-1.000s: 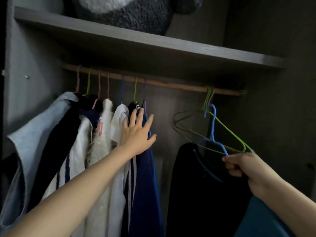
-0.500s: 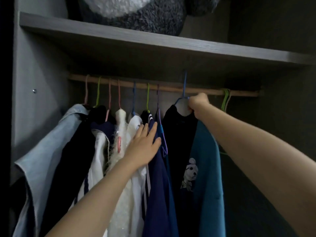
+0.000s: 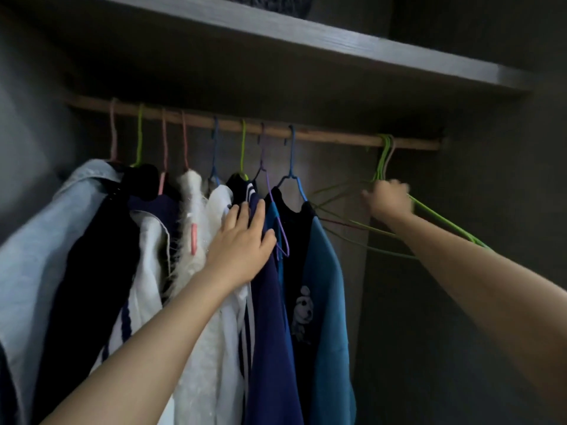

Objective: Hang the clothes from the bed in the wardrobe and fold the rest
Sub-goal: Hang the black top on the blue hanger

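Nearest us, our left hand [image 3: 242, 243] lies with straight, spread fingers flat against the hung clothes, pressing the white garments [image 3: 221, 210] and the navy garment [image 3: 267, 317] toward the left end of the rail [image 3: 337, 138]. Just right of that hand a purple hanger [image 3: 280, 228] dangles loose. Next hangs the teal and black top [image 3: 325, 271] on its blue hanger [image 3: 291, 167], hooked on the rail as the last of the row. To its right the rail runs bare up to a bunch of empty green hangers [image 3: 445, 220] near the right end, with open back panel between. Our right hand [image 3: 388, 199] is at the necks of those hangers; it is blurred, so we cannot tell whether it grips them or only touches. The wardrobe's right wall [image 3: 491, 210] stands close behind them, and the shelf [image 3: 337, 47] sits low over the rail, leaving little height above the hooks.

Half a second ago our right hand held the blue hanger's neck at the rail; now it is off it and has gone right, and the top hangs alone. Our left hand has kept its place.

The top bears a small white cartoon figure; any lettering by it is too small to read
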`<state>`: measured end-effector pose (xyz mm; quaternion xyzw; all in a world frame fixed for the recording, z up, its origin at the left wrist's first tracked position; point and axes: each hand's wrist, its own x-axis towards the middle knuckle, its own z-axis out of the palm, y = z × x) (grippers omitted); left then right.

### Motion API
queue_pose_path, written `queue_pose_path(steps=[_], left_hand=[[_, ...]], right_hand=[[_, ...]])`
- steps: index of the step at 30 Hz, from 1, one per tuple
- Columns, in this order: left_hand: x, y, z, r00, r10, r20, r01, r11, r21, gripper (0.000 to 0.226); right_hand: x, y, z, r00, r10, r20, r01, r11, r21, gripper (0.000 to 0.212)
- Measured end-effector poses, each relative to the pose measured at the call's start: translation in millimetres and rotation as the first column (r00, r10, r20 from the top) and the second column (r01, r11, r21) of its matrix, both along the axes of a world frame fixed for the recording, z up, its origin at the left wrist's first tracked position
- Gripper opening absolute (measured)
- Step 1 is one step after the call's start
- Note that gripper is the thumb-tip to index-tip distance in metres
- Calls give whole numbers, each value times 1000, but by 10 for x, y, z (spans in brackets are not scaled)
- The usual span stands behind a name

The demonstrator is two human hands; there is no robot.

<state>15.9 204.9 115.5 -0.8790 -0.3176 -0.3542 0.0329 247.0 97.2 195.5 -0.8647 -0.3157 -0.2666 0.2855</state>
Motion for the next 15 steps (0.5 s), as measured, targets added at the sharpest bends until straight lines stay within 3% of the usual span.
queue_pose_path(steps=[2, 3, 5, 10, 15], left_hand=[[-1, -2, 8, 1000, 8, -5, -8, 1000, 8, 61], [4, -8, 11, 1000, 12, -9, -11, 1000, 15, 61], [25, -37, 21, 1000, 21, -16, -21, 1000, 21, 61], [67, -78, 33, 998, 55, -35, -54, 998, 10, 60], [51, -65, 41, 994, 93, -51, -93, 996, 6, 60]], right_hand=[[321, -352, -121, 958, -237, 161, 262, 951, -162, 32], [449, -505, -186, 947, -275, 166, 307, 928, -212, 33], [602, -753, -297, 950, -279, 143, 309, 912, -269, 27], [612, -999, -330, 944, -188, 272, 261, 928, -266, 18], [525, -945, -190, 984, -140, 112, 155, 978, -139, 21]])
